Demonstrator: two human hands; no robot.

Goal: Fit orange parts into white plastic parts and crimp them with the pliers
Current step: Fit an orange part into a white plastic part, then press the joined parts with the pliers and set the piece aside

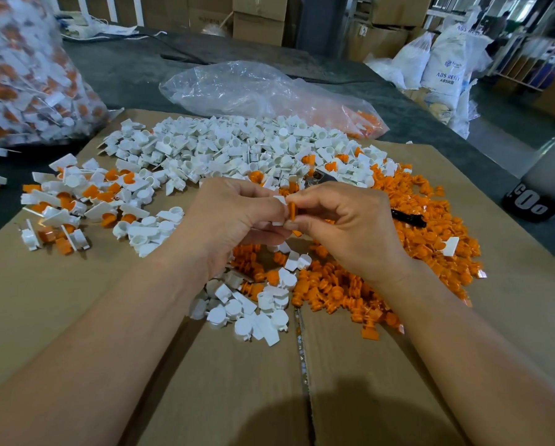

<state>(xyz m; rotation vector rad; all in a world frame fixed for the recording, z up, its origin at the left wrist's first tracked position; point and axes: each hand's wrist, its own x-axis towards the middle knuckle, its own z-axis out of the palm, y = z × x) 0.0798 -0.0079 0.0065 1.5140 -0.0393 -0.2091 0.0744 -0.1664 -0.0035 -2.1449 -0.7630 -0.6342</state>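
Pinching a white part (279, 201), the left hand (234, 220) meets the right hand (347, 223), which grips an orange part (291, 211) at its rim, above the cardboard (76, 317). Both pieces look light, stiff and small, probably slippery; fingertip holds on their edges seem best. Pliers (408, 217) lie among the orange pile.

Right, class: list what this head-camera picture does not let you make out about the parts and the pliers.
- Head view: how far the orange part sits in the white part; fingers of the left hand and right hand cover it.
- Pliers: mostly hidden behind the hands and piled parts.
- Left bag: blurred, cut off.
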